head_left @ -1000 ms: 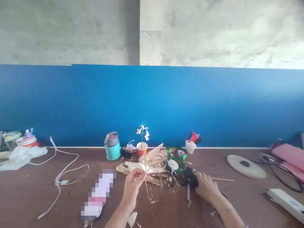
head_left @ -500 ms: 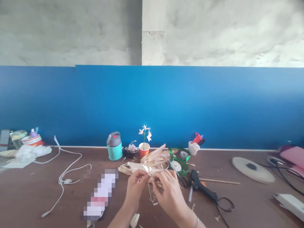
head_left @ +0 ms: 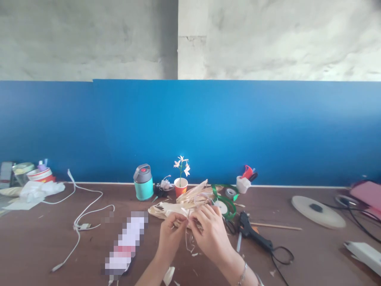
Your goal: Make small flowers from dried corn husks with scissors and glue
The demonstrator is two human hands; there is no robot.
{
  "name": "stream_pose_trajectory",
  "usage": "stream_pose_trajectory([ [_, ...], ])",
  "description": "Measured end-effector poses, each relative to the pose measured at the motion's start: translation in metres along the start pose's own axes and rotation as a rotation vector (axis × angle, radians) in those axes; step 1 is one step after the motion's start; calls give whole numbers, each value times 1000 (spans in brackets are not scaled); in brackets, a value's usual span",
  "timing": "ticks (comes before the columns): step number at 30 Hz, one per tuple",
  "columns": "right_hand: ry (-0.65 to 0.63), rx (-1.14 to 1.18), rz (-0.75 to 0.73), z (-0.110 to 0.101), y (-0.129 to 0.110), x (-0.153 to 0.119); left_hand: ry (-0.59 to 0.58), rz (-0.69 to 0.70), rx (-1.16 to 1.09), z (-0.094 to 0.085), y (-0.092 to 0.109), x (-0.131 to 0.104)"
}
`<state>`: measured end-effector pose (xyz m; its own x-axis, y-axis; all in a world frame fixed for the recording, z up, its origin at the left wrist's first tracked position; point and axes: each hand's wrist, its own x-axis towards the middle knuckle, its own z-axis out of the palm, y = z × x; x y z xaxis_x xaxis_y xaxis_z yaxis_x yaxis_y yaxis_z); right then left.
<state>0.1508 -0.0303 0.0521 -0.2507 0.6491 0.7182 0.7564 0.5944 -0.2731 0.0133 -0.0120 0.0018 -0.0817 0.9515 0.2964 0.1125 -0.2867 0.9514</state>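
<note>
My left hand (head_left: 172,234) is closed in a pinch at the lower middle, its thumb and fingertips on a small pale piece too small to make out well. Right beside it, my right hand (head_left: 210,232) pinches at the same spot, fingers bent and fingertips nearly touching the left ones. Behind both hands lies a heap of pale dried husks (head_left: 166,209). A red and white paper cup (head_left: 181,189) with white flowers (head_left: 182,161) on a green stem stands beyond the heap. Green ribbon (head_left: 230,210) lies to its right.
A black glue gun (head_left: 256,236) with its cord lies right of my hands, near a wooden stick (head_left: 276,226). A turquoise flask (head_left: 143,186), a blurred-out phone (head_left: 126,246) and white cables (head_left: 77,214) are to the left. A round disc (head_left: 318,212) lies far right.
My right hand has turned slightly, and its fingers have drawn in closer to my left fingertips. A bracelet on the right wrist shows more. My left hand has barely moved.
</note>
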Motion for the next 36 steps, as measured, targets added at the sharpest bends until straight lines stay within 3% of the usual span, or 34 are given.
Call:
stream_pose_trajectory([
  [17, 36, -23, -31, -4, -5, 2, 62, 301, 137, -4, 2, -2],
  [27, 18, 18, -2, -5, -7, 3, 116, 402, 259, -4, 5, -4],
  [33, 98, 15, 210, 2, -7, -2, 184, 405, 291, -4, 4, -5],
  [36, 29, 136, 394, 7, -6, -5, 209, 445, 305, -5, 5, -7],
])
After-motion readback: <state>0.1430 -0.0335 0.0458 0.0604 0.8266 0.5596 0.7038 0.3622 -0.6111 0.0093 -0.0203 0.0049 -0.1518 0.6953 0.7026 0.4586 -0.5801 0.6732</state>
